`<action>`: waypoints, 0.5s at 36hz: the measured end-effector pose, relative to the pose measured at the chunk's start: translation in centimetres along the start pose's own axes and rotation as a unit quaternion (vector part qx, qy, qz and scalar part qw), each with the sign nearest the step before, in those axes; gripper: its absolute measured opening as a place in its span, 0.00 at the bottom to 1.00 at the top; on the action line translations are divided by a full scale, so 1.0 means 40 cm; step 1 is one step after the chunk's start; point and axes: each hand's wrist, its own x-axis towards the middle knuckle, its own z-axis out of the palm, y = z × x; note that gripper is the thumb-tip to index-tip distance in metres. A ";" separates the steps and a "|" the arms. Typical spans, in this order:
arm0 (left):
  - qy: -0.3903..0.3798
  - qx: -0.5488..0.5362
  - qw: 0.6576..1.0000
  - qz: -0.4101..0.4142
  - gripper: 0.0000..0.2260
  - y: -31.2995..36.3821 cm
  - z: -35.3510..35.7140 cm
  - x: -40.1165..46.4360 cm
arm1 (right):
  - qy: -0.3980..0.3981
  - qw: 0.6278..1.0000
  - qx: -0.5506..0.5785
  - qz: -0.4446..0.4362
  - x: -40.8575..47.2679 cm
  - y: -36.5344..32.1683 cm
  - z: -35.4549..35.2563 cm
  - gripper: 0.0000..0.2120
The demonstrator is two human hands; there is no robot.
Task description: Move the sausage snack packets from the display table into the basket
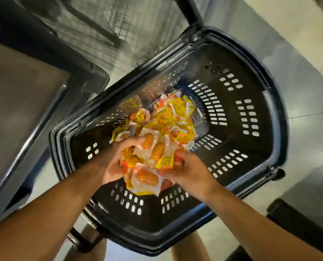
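**Both hands hold a packet bundle over the basket**

Far left: the display table point(15, 110), grey top, dark rounded edge, just beside the basket's left wall.

Left hand point(117, 162) comes in from lower left, fingers curled round the left side of a bundle of sausage snack packets point(151, 161), thumb on top by one sausage. The bundle sits above the near end of the basket point(251, 166), inside its rim line. Packets are yellow and white with clear windows. The two top sausages in the bundle run long axis lower left to upper right, side by side. The lowest one point(146, 178) lies nearly across the frame, tilted slightly down to the right.

Beyond the bundle, a loose pile of packets point(175, 117) lies on the basket floor, toward the far left wall, packets pointing every way.

Right hand point(187, 170) comes in from lower right, fingers curled under the bundle's right edge, gripping it.

Basket is black, slotted walls, long axis running lower left to upper right, standing on a pale tiled floor point(307, 91).
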 end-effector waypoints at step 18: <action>0.269 0.315 0.907 0.079 0.53 -0.036 -0.113 0.189 | 0.173 0.971 -0.066 0.151 0.376 0.169 -0.115 0.54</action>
